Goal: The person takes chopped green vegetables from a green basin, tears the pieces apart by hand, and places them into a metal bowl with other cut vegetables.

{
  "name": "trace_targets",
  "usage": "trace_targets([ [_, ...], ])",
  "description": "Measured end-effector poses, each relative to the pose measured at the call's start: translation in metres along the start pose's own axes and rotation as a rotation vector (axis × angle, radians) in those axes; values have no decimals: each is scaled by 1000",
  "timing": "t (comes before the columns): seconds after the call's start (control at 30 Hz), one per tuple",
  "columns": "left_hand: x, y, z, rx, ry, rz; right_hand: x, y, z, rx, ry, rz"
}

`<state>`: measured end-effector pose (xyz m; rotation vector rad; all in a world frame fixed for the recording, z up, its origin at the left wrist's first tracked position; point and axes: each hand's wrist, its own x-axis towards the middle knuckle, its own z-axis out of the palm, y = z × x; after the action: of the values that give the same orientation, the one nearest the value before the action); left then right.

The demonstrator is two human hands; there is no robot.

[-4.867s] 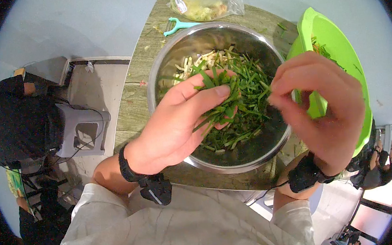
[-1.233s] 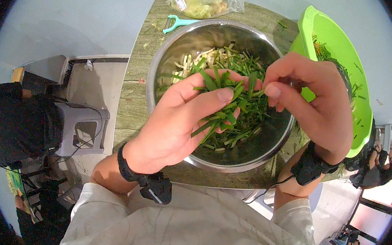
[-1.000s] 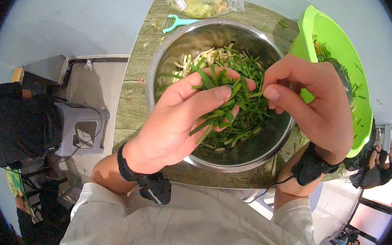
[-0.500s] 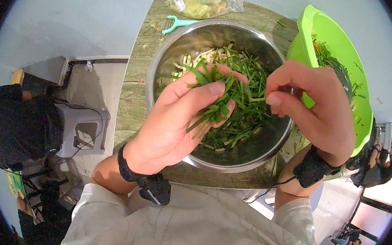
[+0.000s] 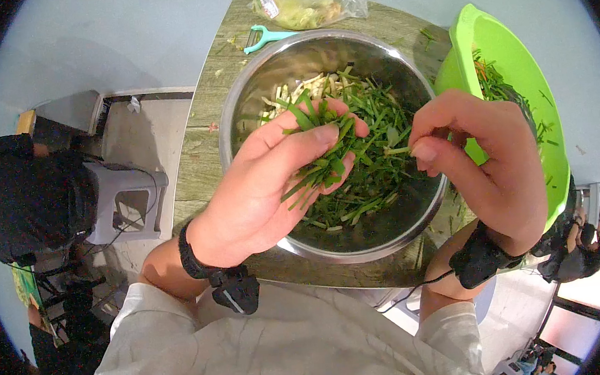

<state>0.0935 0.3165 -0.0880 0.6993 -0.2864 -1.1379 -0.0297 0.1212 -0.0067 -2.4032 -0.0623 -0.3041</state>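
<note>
My left hand (image 5: 271, 179) is closed around a bunch of cut green leaves (image 5: 319, 165), which look like garlic chives, over the steel bowl (image 5: 233, 94). To the right, my right hand (image 5: 484, 155) pinches a short pale-green stem piece (image 5: 397, 151) between thumb and forefinger. Beneath both hands, the bowl holds chopped green leaves (image 5: 378, 199) and, toward its far side, pale strips (image 5: 316, 84) whose kind I cannot make out. My left hand hides part of the contents.
Right of the bowl stands a tilted green basin (image 5: 467, 33) with cut greens and orange shreds inside. Behind the bowl lie a turquoise peeler (image 5: 270, 37) and a clear plastic bag (image 5: 310, 3) of scraps on the wooden table (image 5: 199, 153). A grey stool (image 5: 128, 201) stands left.
The stem piece in my right hand has moved slightly away from the bunch in my left hand. The whole view has shifted a little; both hands keep their hold.
</note>
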Motion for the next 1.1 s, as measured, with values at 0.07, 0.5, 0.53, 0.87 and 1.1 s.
trace_targets([
  [0.07,0,0,1,6,33,-7,0,0,0,-6,20,-1],
  [0.5,-1,1,0,-41,-31,-16,-44,19,-55,-502,620,384],
  [0.53,-2,2,0,-73,-36,-23,-42,17,-55,-549,646,376],
  [0.87,-3,5,9,130,6,-4,3,-19,23,-160,62,91],
  [1.1,-1,5,5,66,-49,-19,-7,-12,3,-66,87,132],
])
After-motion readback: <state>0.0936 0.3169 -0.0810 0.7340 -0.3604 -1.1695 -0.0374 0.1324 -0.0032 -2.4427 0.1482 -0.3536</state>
